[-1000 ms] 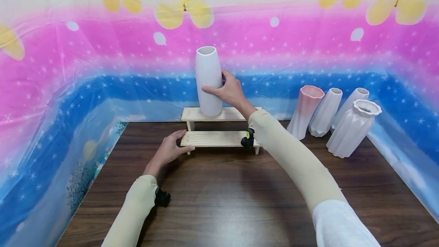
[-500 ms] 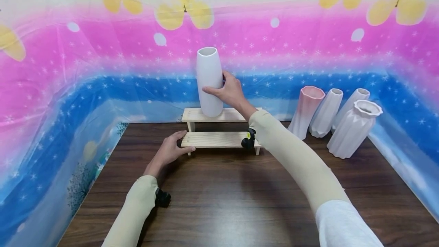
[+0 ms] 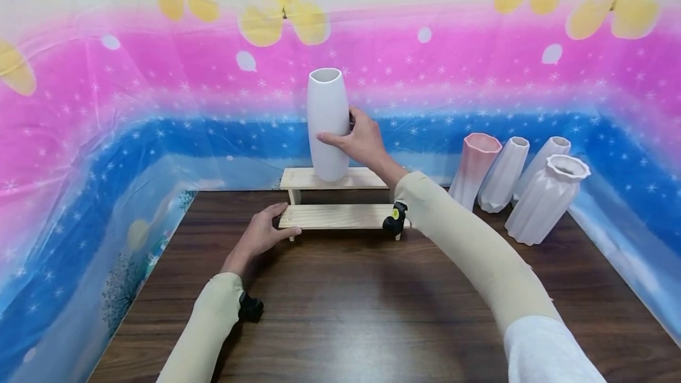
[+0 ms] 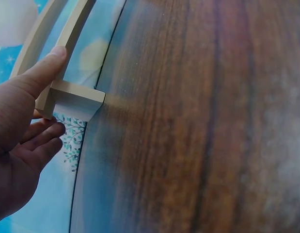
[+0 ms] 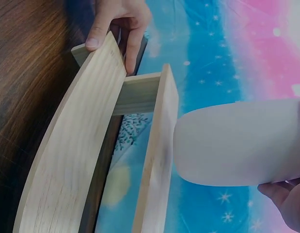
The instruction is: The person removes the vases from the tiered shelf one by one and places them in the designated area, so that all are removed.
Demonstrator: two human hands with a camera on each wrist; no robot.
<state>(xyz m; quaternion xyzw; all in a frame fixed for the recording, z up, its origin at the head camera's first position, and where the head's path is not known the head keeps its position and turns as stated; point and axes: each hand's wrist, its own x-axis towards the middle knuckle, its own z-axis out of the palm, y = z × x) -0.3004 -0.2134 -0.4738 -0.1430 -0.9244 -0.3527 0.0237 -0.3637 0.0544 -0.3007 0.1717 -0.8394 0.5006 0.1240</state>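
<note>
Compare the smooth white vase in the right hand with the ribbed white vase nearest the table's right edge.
The smooth white vase stands on the wooden stand's upper step, gripped by the right hand; the ribbed white vase sits on the table, untouched. The smooth one has a plain, slightly narrowed mouth; the ribbed one has faceted walls and a flared, wavy rim. Both are white and open-topped.

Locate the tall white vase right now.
In the head view the tall white vase stands upright on the upper step of the wooden stand, centre back of the table, gripped by the right hand.
</note>
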